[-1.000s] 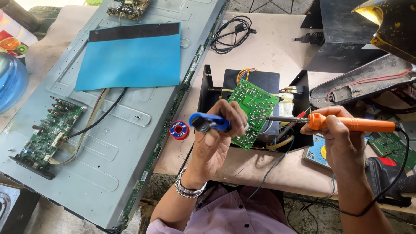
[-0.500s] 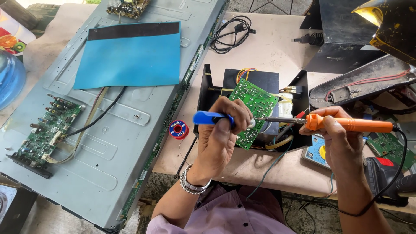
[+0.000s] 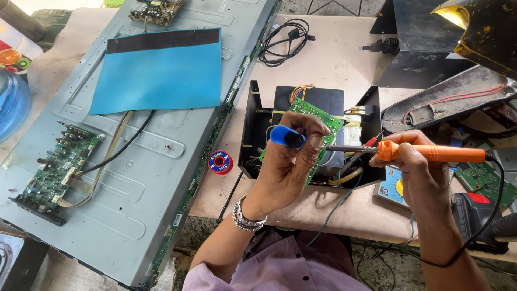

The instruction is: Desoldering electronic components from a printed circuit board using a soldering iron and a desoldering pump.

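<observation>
The left hand (image 3: 288, 161) is gripping a blue plastic desoldering pump (image 3: 286, 137) against the green circuit board (image 3: 319, 116); the right hand (image 3: 417, 172) is gripping the orange-handled soldering iron (image 3: 425, 153), touching its tip beside the pump; both want steadying.

Bare forearms, pale lilac shirt (image 3: 280, 267) with sleeves pushed up, silver chain bracelet (image 3: 246, 220) on the wrist below the left hand (image 3: 288, 167)
</observation>
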